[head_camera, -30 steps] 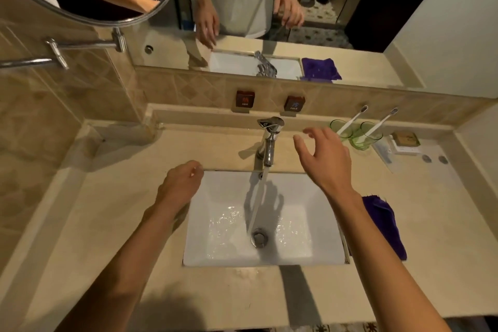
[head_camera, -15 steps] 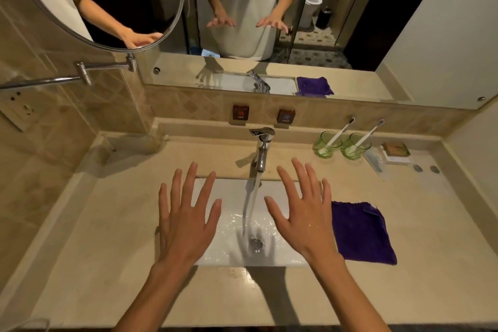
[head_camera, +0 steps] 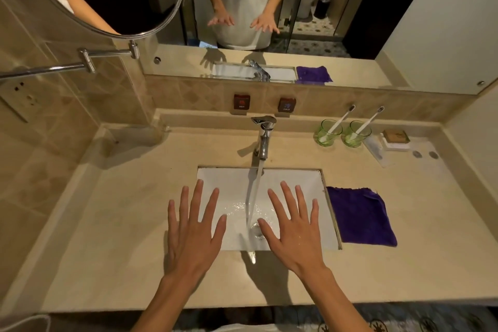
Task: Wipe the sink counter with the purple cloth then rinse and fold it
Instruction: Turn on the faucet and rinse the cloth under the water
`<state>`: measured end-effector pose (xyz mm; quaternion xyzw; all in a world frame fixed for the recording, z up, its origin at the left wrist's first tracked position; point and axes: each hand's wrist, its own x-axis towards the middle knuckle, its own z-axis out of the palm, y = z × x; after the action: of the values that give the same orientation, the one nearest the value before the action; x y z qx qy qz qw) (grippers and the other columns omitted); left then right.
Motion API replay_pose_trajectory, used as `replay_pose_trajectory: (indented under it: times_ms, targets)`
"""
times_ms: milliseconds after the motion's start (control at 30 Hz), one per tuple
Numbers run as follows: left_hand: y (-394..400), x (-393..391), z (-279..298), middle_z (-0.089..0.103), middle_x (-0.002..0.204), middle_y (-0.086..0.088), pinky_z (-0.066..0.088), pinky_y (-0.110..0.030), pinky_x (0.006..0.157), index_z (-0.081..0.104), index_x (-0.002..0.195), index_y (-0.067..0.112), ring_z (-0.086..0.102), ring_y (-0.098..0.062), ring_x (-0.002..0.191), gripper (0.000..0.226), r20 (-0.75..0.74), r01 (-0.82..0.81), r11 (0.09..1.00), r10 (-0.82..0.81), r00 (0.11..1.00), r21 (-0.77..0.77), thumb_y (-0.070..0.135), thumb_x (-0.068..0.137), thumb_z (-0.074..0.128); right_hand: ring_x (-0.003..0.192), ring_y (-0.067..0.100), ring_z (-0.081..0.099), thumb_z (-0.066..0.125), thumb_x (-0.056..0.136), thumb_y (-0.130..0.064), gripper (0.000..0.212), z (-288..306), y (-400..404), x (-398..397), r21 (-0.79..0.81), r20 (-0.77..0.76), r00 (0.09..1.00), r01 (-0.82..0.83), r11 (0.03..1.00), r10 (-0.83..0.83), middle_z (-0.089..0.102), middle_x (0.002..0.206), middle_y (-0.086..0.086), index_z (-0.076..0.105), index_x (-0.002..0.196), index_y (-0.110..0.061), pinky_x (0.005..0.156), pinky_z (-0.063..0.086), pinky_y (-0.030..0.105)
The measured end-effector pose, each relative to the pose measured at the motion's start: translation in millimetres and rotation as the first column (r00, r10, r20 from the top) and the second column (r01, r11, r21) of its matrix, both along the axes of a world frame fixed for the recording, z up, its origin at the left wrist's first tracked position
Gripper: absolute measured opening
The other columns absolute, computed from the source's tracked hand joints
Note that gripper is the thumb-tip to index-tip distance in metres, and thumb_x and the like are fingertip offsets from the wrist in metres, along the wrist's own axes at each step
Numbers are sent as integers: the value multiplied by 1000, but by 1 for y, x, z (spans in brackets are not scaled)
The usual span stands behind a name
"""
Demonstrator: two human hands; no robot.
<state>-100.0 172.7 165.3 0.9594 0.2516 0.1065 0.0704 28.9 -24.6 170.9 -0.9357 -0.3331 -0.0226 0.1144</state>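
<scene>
Hands: left hand (head_camera: pixel 192 226), right hand (head_camera: pixel 293 226) spread flat above sink (head_camera: pixel 310 178), holding nothing. Purple cloth (head_camera: pixel 359 215): folded on counter (head_camera: pixel 121 224), right of basin. Faucet (head_camera: pixel 262 137): running. Step: apparently finishing. Next: likely shut faucet.

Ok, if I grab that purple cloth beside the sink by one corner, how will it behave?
The purple fuzzy cloth lies flat with a ragged, rumpled far edge, so it will probably droop and unfold rather than hold shape. It looks thin, so likely light. Lying on the smooth beige stone counter, it may slide when pushed.
</scene>
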Motion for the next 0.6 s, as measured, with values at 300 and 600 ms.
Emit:
replay_pose_trajectory:
  times_ms: [300, 600]
  targets:
    - [-7, 2, -14, 2, 171, -3, 4, -58, 125, 21, 160, 31, 1, -29, 158, 64, -29, 142, 990, -142, 990, 24, 54, 101, 34, 158, 22, -3, 37, 100, -64, 69, -10, -11, -20, 15, -17, 991, 135, 991, -135, 1, 171, -8, 14, 160, -39, 123, 5, 63]
    - [-48, 39, -14, 4, 171, -2, 9, -61, 123, 19, 160, 32, 2, -27, 158, 62, -34, 269, 963, -269, 962, -18, 57, 104, 18, 158, 22, 0, 33, 101, -67, 70, -10, -70, -7, -2, -20, 955, 295, 955, -295, 4, 171, -7, 15, 161, -37, 123, 8, 62]
